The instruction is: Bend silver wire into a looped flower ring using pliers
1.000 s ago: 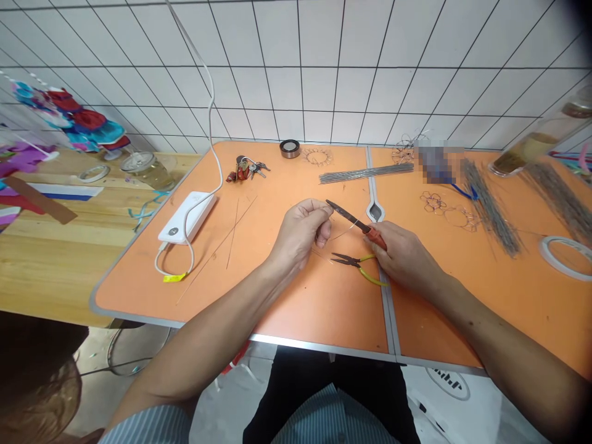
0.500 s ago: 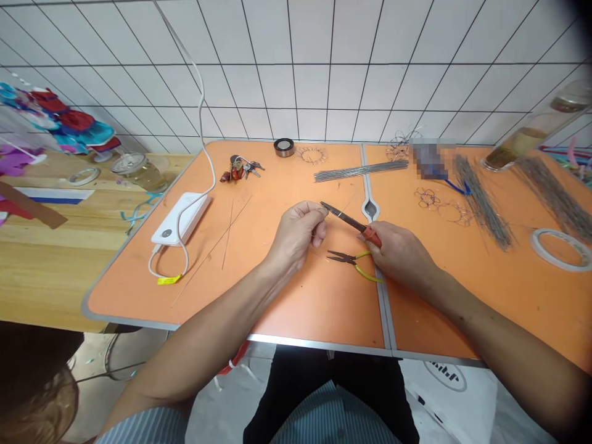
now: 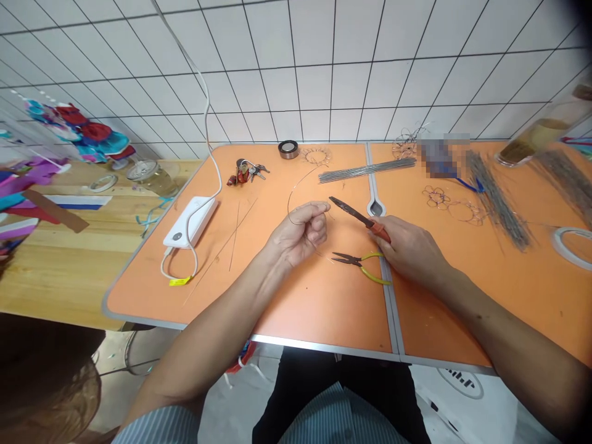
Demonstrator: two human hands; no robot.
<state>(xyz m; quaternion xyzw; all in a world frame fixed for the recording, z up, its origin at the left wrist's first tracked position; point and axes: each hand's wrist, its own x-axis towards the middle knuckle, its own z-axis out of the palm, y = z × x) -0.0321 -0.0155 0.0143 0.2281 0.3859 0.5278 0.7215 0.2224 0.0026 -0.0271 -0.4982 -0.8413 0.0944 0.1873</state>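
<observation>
My left hand (image 3: 300, 232) pinches a thin metal wire (image 3: 293, 192) that curves up and away from the fingers in a loop over the orange table (image 3: 277, 296). My right hand (image 3: 407, 250) grips the red handle of long-nose pliers (image 3: 355, 215), whose dark jaws point left toward the left fingertips without touching them. A second pair of pliers with yellow handles (image 3: 363, 264) lies on the table just below both hands.
A white power bank (image 3: 190, 221) with its cable sits at the left. Keys (image 3: 245, 171), a tape roll (image 3: 288, 148), a bundle of straight wires (image 3: 367, 171) and bent wire flowers (image 3: 451, 206) lie farther back. More wire bundles (image 3: 497, 200) lie to the right.
The wire in my left hand has swung up into a visible curved loop. The pliers' jaws have drawn slightly away from the left fingertips.
</observation>
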